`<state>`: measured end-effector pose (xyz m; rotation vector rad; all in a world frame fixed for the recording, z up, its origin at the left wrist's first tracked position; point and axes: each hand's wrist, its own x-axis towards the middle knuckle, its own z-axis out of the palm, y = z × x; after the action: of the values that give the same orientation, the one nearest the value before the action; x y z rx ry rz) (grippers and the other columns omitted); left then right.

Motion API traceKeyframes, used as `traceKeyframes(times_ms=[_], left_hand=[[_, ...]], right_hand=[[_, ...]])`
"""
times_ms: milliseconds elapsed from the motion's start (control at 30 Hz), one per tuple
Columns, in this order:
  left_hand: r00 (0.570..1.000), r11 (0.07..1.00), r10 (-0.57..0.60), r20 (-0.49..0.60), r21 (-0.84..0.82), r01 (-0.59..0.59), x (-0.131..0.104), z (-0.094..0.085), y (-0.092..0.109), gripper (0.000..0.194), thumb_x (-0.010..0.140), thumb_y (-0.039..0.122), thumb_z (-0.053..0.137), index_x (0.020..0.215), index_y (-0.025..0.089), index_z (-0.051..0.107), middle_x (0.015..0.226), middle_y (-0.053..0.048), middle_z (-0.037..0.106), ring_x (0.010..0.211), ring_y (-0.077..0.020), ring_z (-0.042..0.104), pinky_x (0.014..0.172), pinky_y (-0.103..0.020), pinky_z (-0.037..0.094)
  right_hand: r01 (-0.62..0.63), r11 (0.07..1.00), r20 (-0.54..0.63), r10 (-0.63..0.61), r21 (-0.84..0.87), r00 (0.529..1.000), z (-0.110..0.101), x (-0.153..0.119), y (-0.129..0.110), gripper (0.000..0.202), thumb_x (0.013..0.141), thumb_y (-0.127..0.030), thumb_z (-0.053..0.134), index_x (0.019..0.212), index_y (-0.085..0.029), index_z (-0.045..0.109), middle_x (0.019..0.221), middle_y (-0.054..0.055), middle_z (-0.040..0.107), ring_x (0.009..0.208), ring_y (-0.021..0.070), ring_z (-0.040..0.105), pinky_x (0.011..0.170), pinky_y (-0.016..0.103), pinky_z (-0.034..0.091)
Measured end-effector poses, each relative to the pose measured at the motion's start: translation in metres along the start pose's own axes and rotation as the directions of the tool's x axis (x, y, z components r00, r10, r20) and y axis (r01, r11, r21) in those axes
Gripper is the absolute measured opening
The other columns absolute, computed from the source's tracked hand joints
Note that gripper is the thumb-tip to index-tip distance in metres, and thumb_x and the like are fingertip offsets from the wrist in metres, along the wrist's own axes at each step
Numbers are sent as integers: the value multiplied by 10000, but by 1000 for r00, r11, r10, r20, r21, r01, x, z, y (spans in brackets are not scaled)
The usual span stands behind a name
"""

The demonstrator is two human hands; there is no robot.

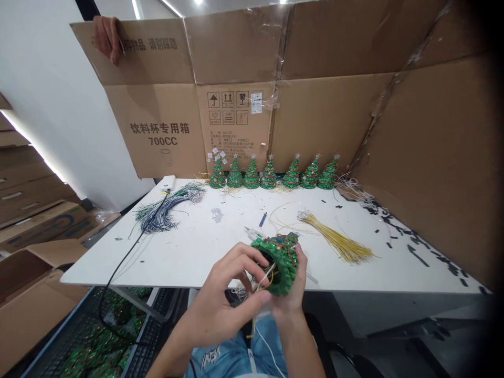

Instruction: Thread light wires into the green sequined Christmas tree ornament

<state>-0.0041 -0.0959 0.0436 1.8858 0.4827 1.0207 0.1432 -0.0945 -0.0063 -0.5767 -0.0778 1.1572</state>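
Note:
A small green glittery Christmas tree (285, 257) lies tipped at the table's front edge, its hollow base turned toward me. Wrapped around its right side and underside, my right hand (293, 294) holds it. My left hand (232, 294) is at the open base, thumb and fingers pinched on thin white and yellow wires (263, 281) that come out of the hollow. Some wire ends hang down over my lap. Behind the tree, a pale pen-like tool (252, 232) lies partly hidden, and a small blue stick (263, 219) rests farther back.
Several finished-looking trees (268, 173) stand along the cardboard wall (331, 105). A yellow wire bundle (338, 239) lies right; dark and green wires (157, 215) lie left near a white device (168, 182) with a black cable. Black scraps litter the right side. A crate (51, 336) of trees sits below.

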Motion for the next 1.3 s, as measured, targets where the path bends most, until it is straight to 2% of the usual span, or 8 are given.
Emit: traceKeyframes(times_ms=[167,333,467,600,767,933,1167,1300], left_hand=[[996,991,48,81,-129,-37,-2,6,2,59,949,204,643,905,186,608,1142,-101,665,964,-188,637,894,-351,515],[1000,972,-25,-4,-233,23,-5,9,-5,250,1003,282,600,791,191,503,870,-35,646,763,-131,566,748,-288,468],[982,985,-131,-133,-132,113,-4,9,-7,330,1014,301,600,735,197,458,730,12,575,682,-106,510,671,-246,441],[958,976,-205,-200,25,214,-2,11,-5,175,988,297,630,871,212,532,738,34,587,661,-104,545,646,-228,463],[968,929,-120,-219,320,187,-4,13,-8,76,974,265,625,1031,232,663,708,43,632,601,-102,552,600,-224,434],[975,859,-49,-218,489,152,-6,15,-14,148,977,238,598,892,214,718,629,44,563,557,-98,487,577,-246,354],[963,864,-77,-258,465,194,-3,19,-14,250,1006,324,568,824,198,685,559,73,303,515,-109,338,549,-272,244],[962,896,-97,-255,399,196,-4,20,-14,249,993,343,598,802,198,663,553,79,271,511,-107,327,556,-263,261]], right_hand=[[-67,995,68,62,71,996,1,-3,3,335,870,-557,688,856,-226,738,782,-31,746,696,153,694,710,259,574],[5,1000,85,-6,14,996,1,-5,4,363,904,-572,642,906,-222,739,832,-11,759,756,168,713,753,273,579],[61,998,60,-59,-32,996,2,-6,4,376,905,-572,637,912,-215,755,846,3,778,766,185,726,769,301,586],[64,996,13,-63,-61,998,1,-5,5,406,872,-599,659,968,-219,766,874,5,794,752,208,735,806,355,598],[72,995,5,-72,-68,997,-1,-4,9,401,853,-604,688,980,-233,769,906,-5,806,781,208,748,813,347,601],[103,994,44,-101,-35,994,0,-7,9,380,873,-594,672,955,-235,767,876,-6,800,766,206,745,801,351,604],[202,979,28,-202,-17,979,4,-14,3,377,897,-581,636,963,-230,758,856,-8,787,769,193,741,743,312,597],[275,961,-3,-275,-33,961,5,-17,-1,374,887,-576,646,1006,-237,752,883,-13,785,797,196,739,760,322,597]])
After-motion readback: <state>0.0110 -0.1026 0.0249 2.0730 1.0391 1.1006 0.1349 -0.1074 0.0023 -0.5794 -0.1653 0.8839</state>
